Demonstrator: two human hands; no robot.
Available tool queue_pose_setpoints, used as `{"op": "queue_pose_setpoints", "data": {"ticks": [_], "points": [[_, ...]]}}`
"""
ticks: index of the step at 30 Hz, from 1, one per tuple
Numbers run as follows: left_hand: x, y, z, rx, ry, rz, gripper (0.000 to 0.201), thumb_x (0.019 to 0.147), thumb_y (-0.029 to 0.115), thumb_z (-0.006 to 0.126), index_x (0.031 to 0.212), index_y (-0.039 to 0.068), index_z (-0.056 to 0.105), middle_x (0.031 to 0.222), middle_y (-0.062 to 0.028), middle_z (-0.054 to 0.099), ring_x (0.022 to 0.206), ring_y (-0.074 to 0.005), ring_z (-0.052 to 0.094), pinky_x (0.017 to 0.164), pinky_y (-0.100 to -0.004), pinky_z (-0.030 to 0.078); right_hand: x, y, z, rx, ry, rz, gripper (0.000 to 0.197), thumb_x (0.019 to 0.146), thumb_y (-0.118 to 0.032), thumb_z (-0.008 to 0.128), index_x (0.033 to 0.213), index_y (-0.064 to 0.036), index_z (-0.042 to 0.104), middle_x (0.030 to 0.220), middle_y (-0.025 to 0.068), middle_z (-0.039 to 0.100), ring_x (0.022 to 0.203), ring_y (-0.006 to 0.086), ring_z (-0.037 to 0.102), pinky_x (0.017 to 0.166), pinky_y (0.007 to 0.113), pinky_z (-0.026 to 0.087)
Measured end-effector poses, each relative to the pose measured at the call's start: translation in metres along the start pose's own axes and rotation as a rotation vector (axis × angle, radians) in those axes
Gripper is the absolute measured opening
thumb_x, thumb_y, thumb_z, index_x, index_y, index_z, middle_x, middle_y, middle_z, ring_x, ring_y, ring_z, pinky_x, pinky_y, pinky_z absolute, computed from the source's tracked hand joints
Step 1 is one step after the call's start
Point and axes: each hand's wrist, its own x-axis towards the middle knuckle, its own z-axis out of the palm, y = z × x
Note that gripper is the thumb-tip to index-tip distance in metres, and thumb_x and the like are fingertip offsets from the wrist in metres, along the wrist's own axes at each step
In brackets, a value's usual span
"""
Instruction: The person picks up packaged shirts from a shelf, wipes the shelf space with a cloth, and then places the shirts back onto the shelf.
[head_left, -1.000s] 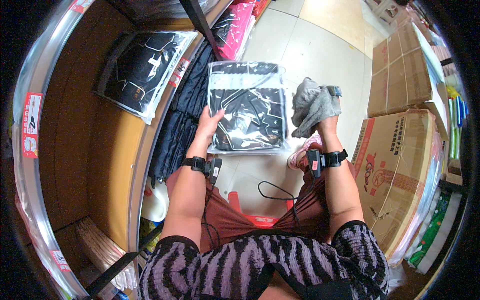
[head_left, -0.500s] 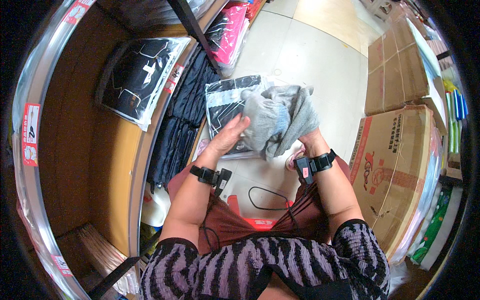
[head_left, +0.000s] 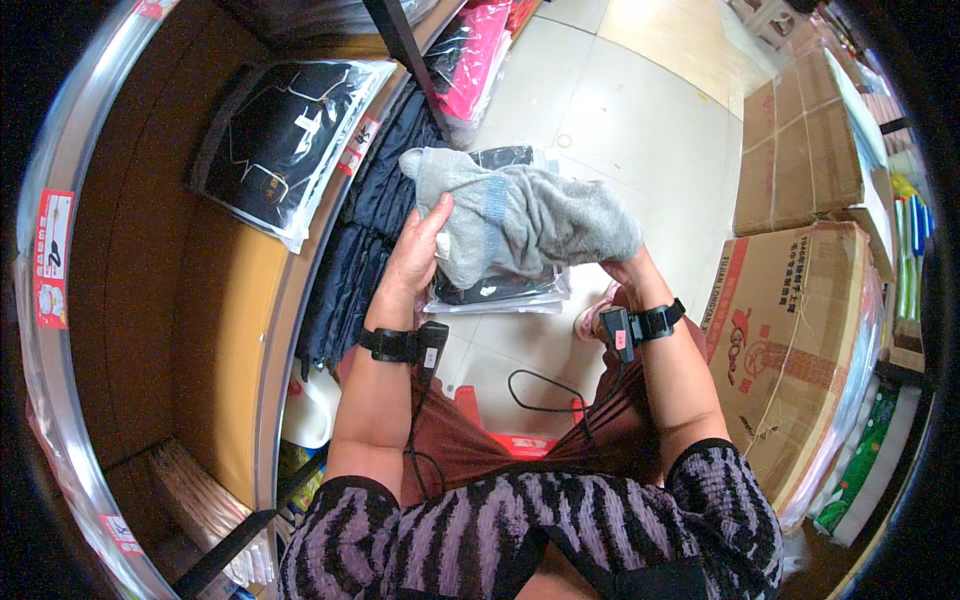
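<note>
A grey knit garment (head_left: pixel 560 215) with a pale blue ribbed band is stretched sideways between my hands. My left hand (head_left: pixel 418 245) is closed on its left end, thumb on top and fingers partly hidden. At the other end, my right hand (head_left: pixel 628 268) holds the cloth from below, most of its fingers covered. Beneath the garment lie flat plastic-wrapped packs (head_left: pixel 510 295) with black contents, partly hidden by the cloth. Each wrist wears a black strap with a small device.
On the left stands a wooden shelf (head_left: pixel 240 340) with a bagged black garment (head_left: pixel 285 145). Folded dark clothes (head_left: pixel 375 220) are stacked beside it, and a pink pack (head_left: pixel 475 65) lies farther off. Cardboard boxes (head_left: pixel 785 330) stand at the right. A red stool (head_left: pixel 520 443) shows below me.
The bunched grey garment has been spread out wider toward the left. My left hand has moved left and now grips its end; the right hand still holds the other end.
</note>
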Motion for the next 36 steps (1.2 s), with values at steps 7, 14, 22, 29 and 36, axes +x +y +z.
{"op": "queue_pose_setpoints", "data": {"ticks": [7, 14, 22, 29, 36], "points": [[-0.002, -0.015, 0.002, 0.504, -0.056, 0.004, 0.068, 0.082, 0.030, 0.053, 0.130, -0.005, 0.019, 0.127, -0.0175, 0.036, 0.118, -0.0222, 0.033, 0.099, -0.0299, 0.024, 0.011, 0.017, 0.000, 0.662, -0.094, 0.087, 0.039, 0.088, -0.021, 0.038, 0.121, 0.0002, 0.039, 0.113, 0.0075, 0.050, 0.101, 0.0176, 0.050, 0.089, 0.030, 0.039], [-0.015, -0.026, 0.046, 0.888, -0.320, 0.289, 0.079, 0.077, 0.021, 0.059, 0.134, -0.001, 0.008, 0.134, -0.0220, 0.021, 0.122, -0.0267, 0.027, 0.100, -0.0331, 0.024, 0.012, 0.042, 0.017, 1.026, -0.057, 0.137, 0.038, 0.086, -0.019, 0.040, 0.119, 0.0015, 0.039, 0.104, 0.0068, 0.052, 0.090, 0.0176, 0.049, 0.082, 0.030, 0.041], [-0.005, -0.022, 0.036, 0.876, -0.027, 0.393, 0.052, 0.079, 0.012, 0.057, 0.126, 0.006, 0.035, 0.118, -0.0107, 0.045, 0.097, -0.0120, 0.048, 0.076, -0.0235, 0.043, 0.000, 0.034, 0.011, 0.237, -0.031, -0.094, 0.035, 0.080, -0.016, 0.056, 0.111, -0.0017, 0.049, 0.103, 0.0055, 0.055, 0.089, 0.0150, 0.053, 0.079, 0.027, 0.044], [-0.006, 0.008, 0.011, 0.444, 0.033, 0.171, 0.023, 0.080, 0.008, 0.055, 0.102, 0.003, 0.055, 0.094, -0.0028, 0.057, 0.083, -0.0078, 0.052, 0.074, -0.0203, 0.041, 0.006, 0.026, -0.020, 0.395, -0.071, 0.009, 0.030, 0.082, -0.017, 0.054, 0.109, -0.0036, 0.050, 0.102, 0.0090, 0.057, 0.091, 0.0188, 0.056, 0.081, 0.031, 0.045], [-0.009, 0.009, 0.020, 0.693, -0.004, 0.338, 0.013, 0.080, 0.008, 0.055, 0.090, 0.001, 0.058, 0.087, -0.0032, 0.059, 0.083, -0.0101, 0.051, 0.077, -0.0224, 0.039, -0.007, 0.021, 0.002, 0.444, -0.259, 0.305, 0.040, 0.086, -0.026, 0.048, 0.117, -0.0021, 0.045, 0.111, 0.0120, 0.054, 0.094, 0.0201, 0.056, 0.082, 0.032, 0.046]]}}
